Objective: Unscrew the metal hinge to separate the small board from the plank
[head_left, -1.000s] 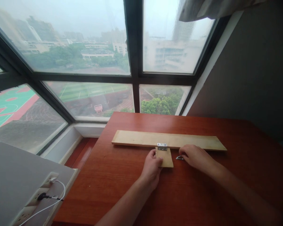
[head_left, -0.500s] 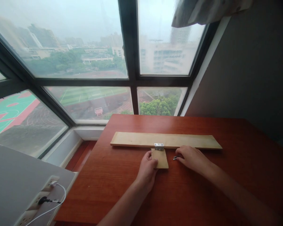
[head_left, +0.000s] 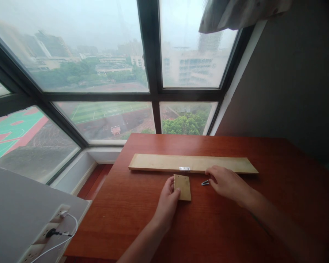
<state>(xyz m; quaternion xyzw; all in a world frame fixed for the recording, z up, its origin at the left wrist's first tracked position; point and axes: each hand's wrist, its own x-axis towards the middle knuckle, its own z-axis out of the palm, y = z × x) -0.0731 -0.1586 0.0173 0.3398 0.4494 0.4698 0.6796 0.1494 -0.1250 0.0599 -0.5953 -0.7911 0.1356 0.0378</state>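
Observation:
My left hand (head_left: pixel 167 199) grips a small wooden board (head_left: pixel 184 190) by its left side, with the thumb on top. Small holes show near that board's far edge. Just beyond it lies a long, pale wooden board (head_left: pixel 192 163), with a metal bracket (head_left: pixel 184 168) at the middle of its near edge. Small and long boards are apart. To the right, a few silver screws (head_left: pixel 205 183) lie on the table beside the fingertips of my right hand (head_left: pixel 224 182). Its fingers are loosely bent and slightly apart, and nothing shows in them.
A reddish-brown wooden table (head_left: pixel 131 226) carries everything. Large windows (head_left: pixel 95 47) stand behind it, and a curtain (head_left: pixel 235 14) hangs at the upper right. At lower left, a wall socket (head_left: pixel 45 233) has a white cable (head_left: pixel 75 219) and a black plug in it.
The small board has come away from the bracket, moving toward me and slightly left with my left hand. My right hand has shifted right, off the screws, which now show more fully.

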